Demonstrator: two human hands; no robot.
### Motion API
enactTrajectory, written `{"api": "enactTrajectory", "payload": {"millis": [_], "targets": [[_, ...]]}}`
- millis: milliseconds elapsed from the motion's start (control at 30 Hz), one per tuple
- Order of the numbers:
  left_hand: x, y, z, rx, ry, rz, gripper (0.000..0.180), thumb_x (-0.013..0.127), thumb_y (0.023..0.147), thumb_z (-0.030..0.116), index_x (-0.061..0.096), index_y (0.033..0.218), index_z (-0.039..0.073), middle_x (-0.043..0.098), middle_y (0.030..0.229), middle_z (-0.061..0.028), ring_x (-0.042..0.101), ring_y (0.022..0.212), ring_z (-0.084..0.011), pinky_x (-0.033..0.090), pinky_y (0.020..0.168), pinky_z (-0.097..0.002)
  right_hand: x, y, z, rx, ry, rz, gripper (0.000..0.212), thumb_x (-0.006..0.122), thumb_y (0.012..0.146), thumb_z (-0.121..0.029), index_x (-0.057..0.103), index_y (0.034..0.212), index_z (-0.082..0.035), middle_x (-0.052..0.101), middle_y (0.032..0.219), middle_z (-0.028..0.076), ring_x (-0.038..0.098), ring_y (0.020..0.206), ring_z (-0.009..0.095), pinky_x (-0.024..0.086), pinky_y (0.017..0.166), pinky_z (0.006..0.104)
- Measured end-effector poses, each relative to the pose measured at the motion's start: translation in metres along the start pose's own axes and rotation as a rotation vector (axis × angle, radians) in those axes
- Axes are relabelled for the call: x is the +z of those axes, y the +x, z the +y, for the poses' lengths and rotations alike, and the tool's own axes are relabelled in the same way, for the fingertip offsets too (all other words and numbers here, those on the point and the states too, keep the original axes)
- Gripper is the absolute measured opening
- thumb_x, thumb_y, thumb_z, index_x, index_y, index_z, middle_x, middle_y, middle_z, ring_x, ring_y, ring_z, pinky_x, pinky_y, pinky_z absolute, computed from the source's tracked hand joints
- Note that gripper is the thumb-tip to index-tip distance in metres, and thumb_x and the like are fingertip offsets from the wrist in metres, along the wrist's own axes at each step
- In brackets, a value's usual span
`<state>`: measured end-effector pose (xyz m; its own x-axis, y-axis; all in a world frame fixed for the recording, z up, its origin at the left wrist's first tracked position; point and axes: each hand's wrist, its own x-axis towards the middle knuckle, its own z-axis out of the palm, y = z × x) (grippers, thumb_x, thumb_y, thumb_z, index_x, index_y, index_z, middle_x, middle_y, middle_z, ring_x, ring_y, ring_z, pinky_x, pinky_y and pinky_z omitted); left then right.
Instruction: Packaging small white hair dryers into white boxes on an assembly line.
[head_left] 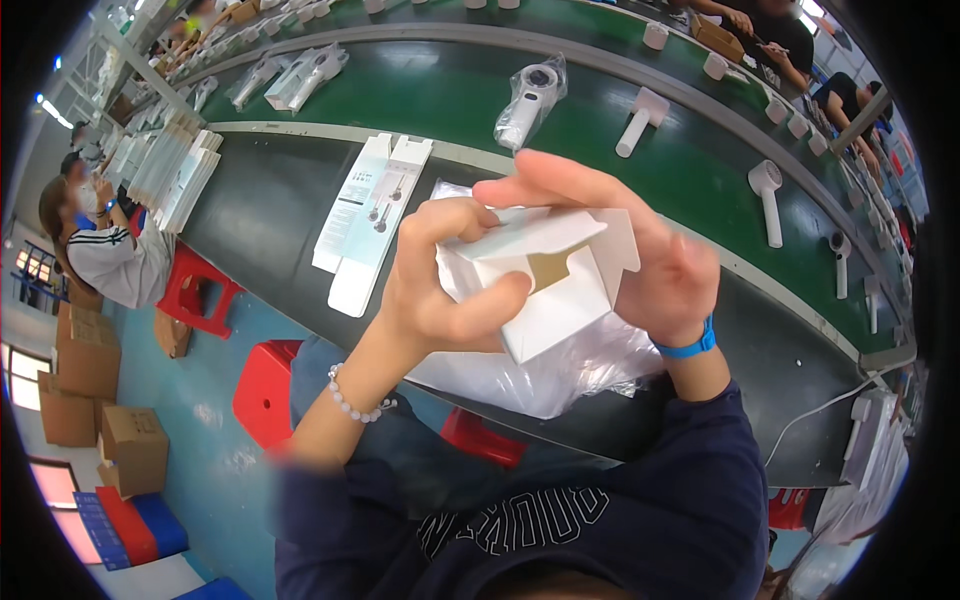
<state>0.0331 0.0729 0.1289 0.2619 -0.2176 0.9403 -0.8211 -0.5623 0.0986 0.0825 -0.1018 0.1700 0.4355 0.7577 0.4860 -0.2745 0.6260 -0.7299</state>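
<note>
A small white carton (562, 315) is held up above the workbench, its end flaps standing partly open and brown inner board showing in the gap. My left hand (430, 285) wraps round its left side, with the thumb pressed at the open end. Fingers outstretched, my right hand (665, 265) lies along the carton's far and right sides beside a raised flap. Beneath the carton, clear plastic bags (540, 385) are spread on the bench. Left of my left hand lies a flattened printed carton (365, 225).
Beyond the dark bench (270, 200) runs a green conveyor (430, 110) carrying a bagged white handheld device (530, 100) and several unbagged ones. Folded cartons (178, 175) stand stacked at the far left. A red stool (265, 385) is beside me; a cable (815, 410) crosses the right end.
</note>
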Motion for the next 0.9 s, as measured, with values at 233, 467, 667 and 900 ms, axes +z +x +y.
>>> {"api": "enactTrajectory", "payload": {"millis": [233, 467, 667, 900], "targets": [[-0.001, -0.001, 0.002, 0.042, 0.093, -0.054, 0.053, 0.079, 0.047, 0.011, 0.058, 0.095, 0.02, 0.044, 0.103, -0.0141, 0.055, 0.078, -0.027, 0.048, 0.056, -0.0311, -0.008, 0.001, -0.004, -0.044, -0.618, 0.013, 0.047, 0.055, 0.085, -0.006, 0.038, 0.129, 0.0, 0.06, 0.113, 0.021, 0.058, 0.109, 0.025, 0.044, 0.094, 0.034], [-0.004, 0.006, 0.001, -0.134, 0.055, -0.032, 0.056, 0.082, 0.044, 0.015, 0.062, 0.096, 0.02, 0.046, 0.102, -0.0132, 0.056, 0.079, -0.0264, 0.047, 0.056, -0.0299, -0.019, 0.002, -0.01, -0.404, -1.023, -0.072, 0.031, 0.058, 0.078, 0.008, 0.05, 0.106, -0.004, 0.057, 0.109, 0.022, 0.06, 0.103, 0.034, 0.05, 0.086, 0.0421], [-0.005, -0.005, -0.014, 0.011, -0.095, 0.011, 0.053, 0.085, 0.044, 0.014, 0.056, 0.088, 0.018, 0.05, 0.102, -0.0153, 0.058, 0.076, -0.0288, 0.051, 0.056, -0.0332, -0.014, 0.0, -0.015, -0.133, -0.931, 0.08, 0.026, 0.067, 0.074, 0.005, 0.062, 0.1, 0.0, 0.061, 0.107, 0.019, 0.061, 0.099, 0.027, 0.05, 0.084, 0.0369], [0.001, -0.007, -0.013, -0.058, -0.127, -0.016, 0.072, 0.089, 0.044, 0.014, 0.049, 0.104, 0.021, 0.05, 0.105, -0.0167, 0.058, 0.085, -0.0312, 0.053, 0.06, -0.0343, -0.004, -0.002, -0.016, -0.193, -1.351, 0.122, 0.03, 0.071, 0.072, 0.002, 0.064, 0.101, -0.001, 0.065, 0.101, 0.011, 0.063, 0.097, 0.023, 0.05, 0.082, 0.0327]]}}
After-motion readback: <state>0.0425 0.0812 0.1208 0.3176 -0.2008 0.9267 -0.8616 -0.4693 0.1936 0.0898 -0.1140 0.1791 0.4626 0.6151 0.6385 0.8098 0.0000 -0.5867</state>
